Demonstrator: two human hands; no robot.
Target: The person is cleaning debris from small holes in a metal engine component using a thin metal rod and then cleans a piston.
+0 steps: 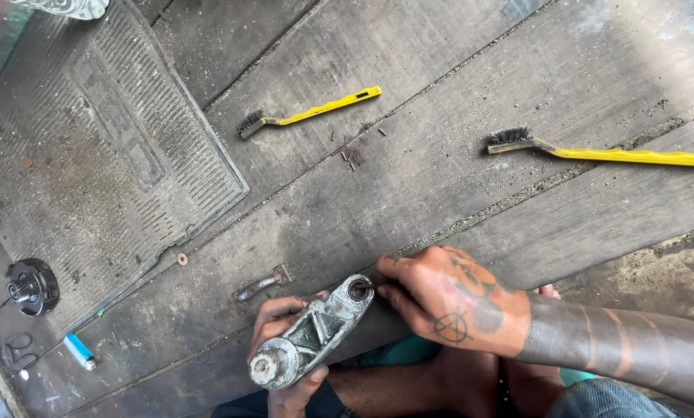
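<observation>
grey cast metal bracket (314, 333), ribbed w/ triangular cut-outs, a round boss at each end, sits tilted low in frame over the person's lap. left hand (281, 348) wraps it from below, fingers curled round the lower end, thumb on the near edge, so pressed together on the part. right hand (451, 298), tattooed on the back, comes in from the right; thumb + forefinger pinched on a thin dark pin-like tool (365, 286) whose tip is at the hole in the bracket's upper boss. can't tell if the tip is inside the hole or just at the rim.

just up-left of the grip, a small rusty metal clip (260, 286) lies on the wooden planks (409, 178). a bit further left, a small copper-coloured washer (182, 258) beside the edge of a ribbed grey rubber mat (91, 155).

well above the grip: short yellow-handled wire brush (308, 113), bristles to the left; a few rusty bits (353, 155) between it and the grip. up-right of the right hand, a longer yellow-handled wire brush (602, 152), handle running out of the frame's right edge.

far left of the grip: dark round toothed part (31, 286) on the floor, and below it a blue lighter (77, 351), near the mat's lower corner.
</observation>
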